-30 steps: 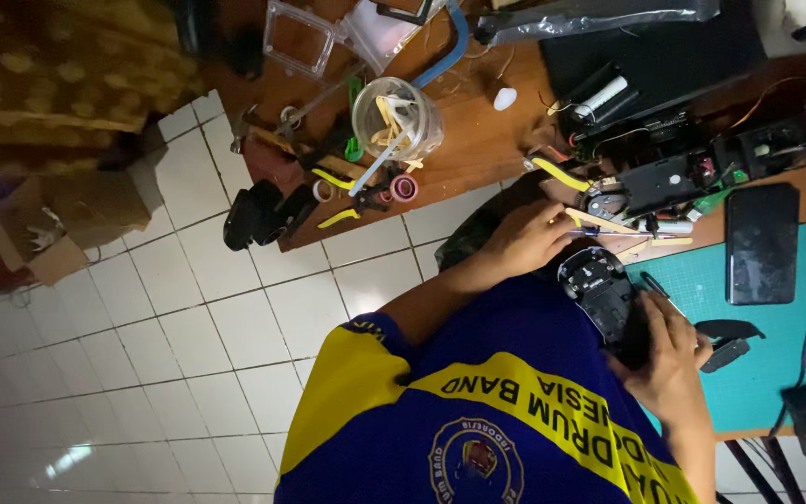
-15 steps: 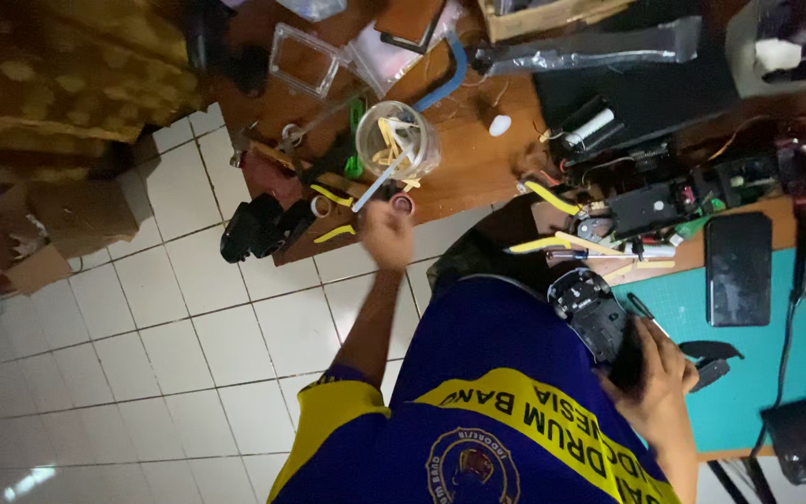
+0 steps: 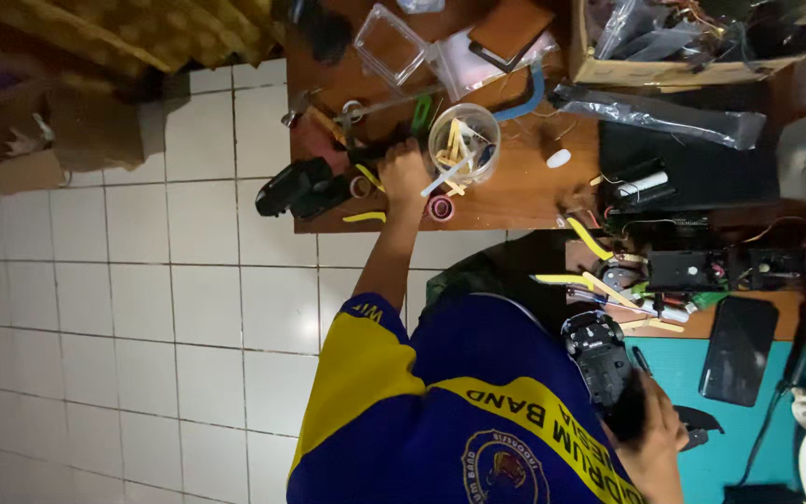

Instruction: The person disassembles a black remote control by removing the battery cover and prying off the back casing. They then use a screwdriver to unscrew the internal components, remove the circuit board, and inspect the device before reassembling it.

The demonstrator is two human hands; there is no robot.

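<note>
Our left hand [image 3: 405, 173] reaches among tools near the wooden surface [image 3: 515, 191] edge, grip unclear; our right hand [image 3: 650, 434] clasps the black device [image 3: 599, 359]. We might knock the clear cup [image 3: 464, 142] over.

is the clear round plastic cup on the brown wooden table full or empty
Partly filled: the clear round plastic cup holds pale yellow sticks, seen through its open top.
</note>
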